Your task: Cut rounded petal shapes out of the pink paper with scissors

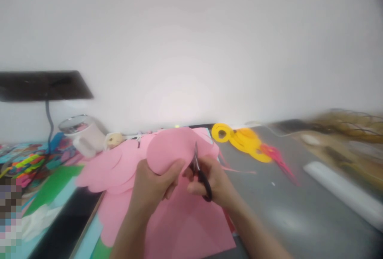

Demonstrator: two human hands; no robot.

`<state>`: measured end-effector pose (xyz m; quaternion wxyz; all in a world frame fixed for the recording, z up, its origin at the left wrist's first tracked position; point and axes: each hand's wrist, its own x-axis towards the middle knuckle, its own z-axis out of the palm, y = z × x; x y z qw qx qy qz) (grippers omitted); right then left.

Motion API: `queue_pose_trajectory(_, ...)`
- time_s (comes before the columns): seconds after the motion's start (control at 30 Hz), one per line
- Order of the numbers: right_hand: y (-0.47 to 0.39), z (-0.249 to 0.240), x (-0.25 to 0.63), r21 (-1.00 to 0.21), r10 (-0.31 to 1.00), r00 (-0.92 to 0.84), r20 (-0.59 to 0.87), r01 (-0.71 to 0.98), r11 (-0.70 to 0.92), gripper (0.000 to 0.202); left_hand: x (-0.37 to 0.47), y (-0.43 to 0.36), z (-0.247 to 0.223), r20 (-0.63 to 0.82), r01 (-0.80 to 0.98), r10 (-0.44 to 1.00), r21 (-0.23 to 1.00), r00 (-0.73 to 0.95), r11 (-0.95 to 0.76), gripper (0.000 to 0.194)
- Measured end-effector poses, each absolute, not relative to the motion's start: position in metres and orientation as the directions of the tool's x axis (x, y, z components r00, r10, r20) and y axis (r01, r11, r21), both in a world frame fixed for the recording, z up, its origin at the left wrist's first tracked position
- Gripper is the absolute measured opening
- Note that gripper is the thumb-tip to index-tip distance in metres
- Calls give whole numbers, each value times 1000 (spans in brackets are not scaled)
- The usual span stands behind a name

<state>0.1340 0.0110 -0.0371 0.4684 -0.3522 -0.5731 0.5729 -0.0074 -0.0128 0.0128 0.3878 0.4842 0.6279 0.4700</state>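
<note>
A person's left hand pinches the edge of a rounded piece of pink paper, thumb on top, while the right hand grips black-handled scissors, blades pointing up and away at the paper's right side, above a gray counter. The hands work close together, each closed on what it holds. Beneath them lies a large pink sheet, its lower corner reaching toward the right forearm; a spread of overlapping scalloped pink cutouts fans out to the left. Just beyond the right hand, yellow ring-shaped pieces overlap near the wall, with a blurred bright-pink item touching their near end. At far left, a white mug-like container tilts near the wall, close to colorful craft pieces and a green sheet. A white roll-like object lies at right.
</note>
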Motion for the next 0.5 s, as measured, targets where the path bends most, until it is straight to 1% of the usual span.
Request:
queue_pose_trajectory(0.2,11,-37,132,-985,941,-304,148,-129,113,44,-8,-13,12,-43,241,972,965,-229,100,50)
queue_pose_trajectory(0.5,12,-39,130,-984,942,-311,122,-165,72,44,-9,-13,13,-33,260,973,961,-230,94,51)
